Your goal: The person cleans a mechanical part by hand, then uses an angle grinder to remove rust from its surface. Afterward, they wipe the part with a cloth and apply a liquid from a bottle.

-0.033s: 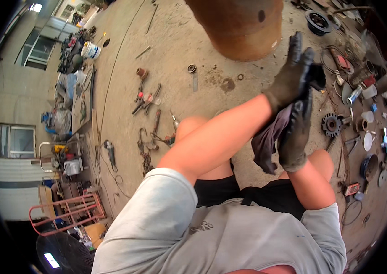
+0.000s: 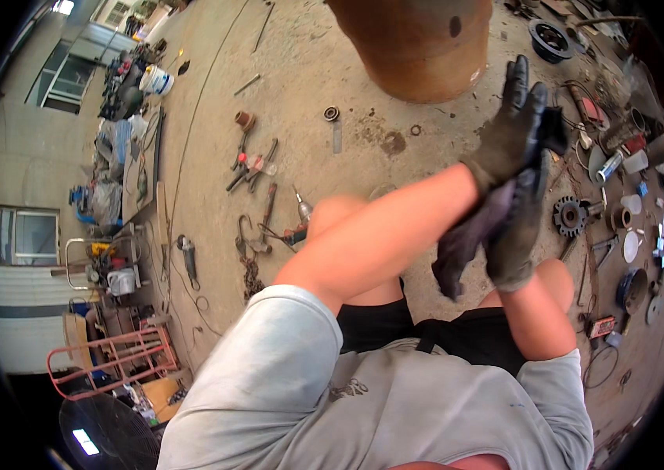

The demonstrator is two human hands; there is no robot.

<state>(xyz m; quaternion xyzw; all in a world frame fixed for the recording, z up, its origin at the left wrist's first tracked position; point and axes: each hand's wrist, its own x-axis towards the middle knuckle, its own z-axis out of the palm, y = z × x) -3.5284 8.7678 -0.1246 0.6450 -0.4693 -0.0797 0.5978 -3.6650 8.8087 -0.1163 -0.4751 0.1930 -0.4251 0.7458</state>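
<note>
Both my hands wear dark, soiled work gloves and meet in front of me, right of centre. My left hand (image 2: 510, 133) has its fingers stretched upward, the heel of the palm against the cloth. Just below it, my right hand (image 2: 518, 235) points upward too, pressing a dark purple-grey cloth (image 2: 463, 247) against the left. The cloth's loose end hangs beside my right wrist. Part of the right hand's fingers is hidden behind the left hand and the cloth. Beyond the hands stands a large rusty-brown cylinder (image 2: 426, 59).
On the concrete floor lie a bearing ring (image 2: 332, 114), a power drill (image 2: 300, 223), a chain (image 2: 252, 274) and an angle grinder (image 2: 188, 258). A toothed gear (image 2: 569, 215) lies right of my hands among scattered metal parts. A red hand truck (image 2: 116, 360) is at lower left.
Both gloved hands have shifted slightly to the right against each other, with the cloth between them. The whole view has shifted a little as well.
</note>
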